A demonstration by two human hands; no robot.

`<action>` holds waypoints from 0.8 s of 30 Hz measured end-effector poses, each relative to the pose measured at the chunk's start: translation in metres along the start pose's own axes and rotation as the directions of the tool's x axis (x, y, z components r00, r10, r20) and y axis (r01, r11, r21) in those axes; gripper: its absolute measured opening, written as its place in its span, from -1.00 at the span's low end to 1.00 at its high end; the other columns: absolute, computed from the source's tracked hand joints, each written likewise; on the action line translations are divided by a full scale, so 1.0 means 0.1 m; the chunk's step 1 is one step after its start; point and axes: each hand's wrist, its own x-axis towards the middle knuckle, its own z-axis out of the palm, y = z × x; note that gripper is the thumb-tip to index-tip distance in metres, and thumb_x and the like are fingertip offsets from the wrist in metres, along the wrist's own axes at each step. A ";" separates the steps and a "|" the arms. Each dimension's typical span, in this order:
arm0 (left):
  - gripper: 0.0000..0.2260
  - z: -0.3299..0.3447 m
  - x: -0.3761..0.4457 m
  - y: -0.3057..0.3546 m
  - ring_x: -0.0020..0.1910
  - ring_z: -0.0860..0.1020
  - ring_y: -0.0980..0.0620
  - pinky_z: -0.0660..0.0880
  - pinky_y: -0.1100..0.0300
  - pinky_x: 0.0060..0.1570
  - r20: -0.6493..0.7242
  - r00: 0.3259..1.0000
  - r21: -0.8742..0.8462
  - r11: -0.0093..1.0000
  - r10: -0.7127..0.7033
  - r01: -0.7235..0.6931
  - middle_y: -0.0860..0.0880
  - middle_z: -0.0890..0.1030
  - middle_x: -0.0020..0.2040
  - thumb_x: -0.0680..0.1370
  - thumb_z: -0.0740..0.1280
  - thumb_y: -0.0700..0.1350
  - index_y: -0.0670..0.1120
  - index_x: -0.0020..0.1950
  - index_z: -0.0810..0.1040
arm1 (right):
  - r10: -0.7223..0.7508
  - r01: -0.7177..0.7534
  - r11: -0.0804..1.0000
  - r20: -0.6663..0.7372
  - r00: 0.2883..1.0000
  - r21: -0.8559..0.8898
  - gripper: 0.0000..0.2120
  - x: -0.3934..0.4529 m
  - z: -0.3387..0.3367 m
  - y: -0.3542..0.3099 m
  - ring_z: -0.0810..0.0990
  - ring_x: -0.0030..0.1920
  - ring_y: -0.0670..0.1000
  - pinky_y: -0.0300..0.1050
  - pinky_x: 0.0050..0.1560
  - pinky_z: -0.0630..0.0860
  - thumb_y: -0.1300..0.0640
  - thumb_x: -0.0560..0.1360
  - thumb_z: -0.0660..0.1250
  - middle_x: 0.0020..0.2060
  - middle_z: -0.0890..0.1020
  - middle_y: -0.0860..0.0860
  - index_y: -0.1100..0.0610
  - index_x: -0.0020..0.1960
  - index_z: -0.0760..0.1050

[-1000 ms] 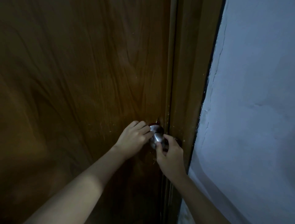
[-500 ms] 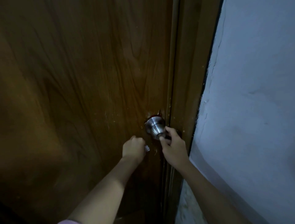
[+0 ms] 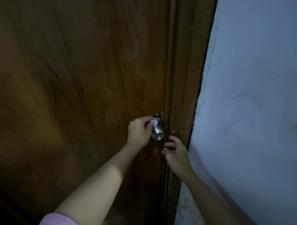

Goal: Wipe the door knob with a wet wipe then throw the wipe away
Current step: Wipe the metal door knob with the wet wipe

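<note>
- The left hand [image 3: 139, 133] is curled against the left side of the door knob [image 3: 157, 132]; its fingers pinch a small white wet wipe [image 3: 41, 0] against the top of the knob's neck, close to the door face
- The wet wipe shows only as a crumpled pale scrap between the fingertips and the metal; most of it is hidden in the grip
- The door knob is round, brushed silver, with a keyhole in its near face; it sits at the right edge of the brown wooden door [image 3: 80, 88], just left of the door frame [image 3: 184, 80]
- The right hand [image 3: 176, 152] is below and to the right of the knob, apart from it; its fingers are loosely bent toward the edge of the door and hold nothing
- A pink sleeve [image 3: 57, 219] shows at the near end of the left forearm
- A pale blue-white wall [image 3: 249, 96] fills the right side; its paint is cracked along the frame
</note>
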 end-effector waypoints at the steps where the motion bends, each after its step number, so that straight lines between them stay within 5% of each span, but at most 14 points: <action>1: -0.77 0.05 0.00 0.01 0.09 0.52 0.05 0.50 0.16 0.06 0.019 0.999 0.042 0.998 0.046 -0.046 -0.06 0.62 0.11 0.55 0.25 -0.14 -0.07 0.18 0.55 | 0.004 -0.004 1.000 0.002 1.000 0.000 -0.53 -0.01 -0.01 0.02 0.56 -0.02 -0.05 -0.21 -0.14 0.52 0.30 0.50 0.27 0.13 0.53 0.04 0.09 0.37 0.28; 6: -0.79 0.15 -0.08 0.08 0.18 0.45 0.00 0.38 0.10 0.17 0.163 0.929 0.176 0.917 0.332 -0.358 -0.04 0.62 0.13 0.54 0.24 -0.21 -0.09 0.13 0.58 | 0.032 -0.033 0.999 0.041 0.999 0.016 -0.54 -0.04 -0.06 0.08 0.59 -0.05 0.04 -0.13 -0.16 0.53 0.31 0.50 0.26 0.08 0.53 0.04 0.07 0.35 0.28; 13: -0.73 0.11 -0.45 -0.22 -0.08 0.36 0.11 0.28 0.21 -0.19 0.161 0.825 0.357 0.748 0.541 -0.560 0.03 0.69 -0.01 0.43 0.23 -0.18 -0.04 0.05 0.62 | 0.043 -0.043 0.999 0.045 0.998 -0.001 -0.52 -0.09 -0.12 0.12 0.61 -0.06 0.11 -0.01 -0.06 0.56 0.31 0.49 0.25 0.09 0.53 0.06 0.08 0.37 0.27; 19: -0.75 0.08 -0.30 -0.09 -0.12 0.38 0.10 0.36 0.20 -0.21 -0.291 0.922 0.109 0.966 0.257 -0.234 -0.03 0.68 -0.02 0.48 0.23 -0.13 -0.10 0.07 0.62 | 0.021 -0.022 1.000 0.075 0.997 0.003 -0.52 -0.07 -0.04 0.13 0.61 -0.07 0.04 -0.15 -0.12 0.56 0.30 0.49 0.26 0.10 0.53 0.05 0.05 0.36 0.27; 24: -0.78 0.22 -0.29 -0.07 -0.01 0.49 -0.02 0.47 0.03 -0.12 -0.188 0.951 0.162 0.963 0.245 -0.216 0.00 0.69 -0.02 0.44 0.37 -0.21 -0.06 0.07 0.63 | 0.027 -0.028 1.000 0.082 0.996 0.003 -0.52 -0.04 -0.02 0.16 0.60 -0.04 0.04 -0.10 -0.07 0.57 0.28 0.49 0.27 0.09 0.53 0.03 0.03 0.36 0.27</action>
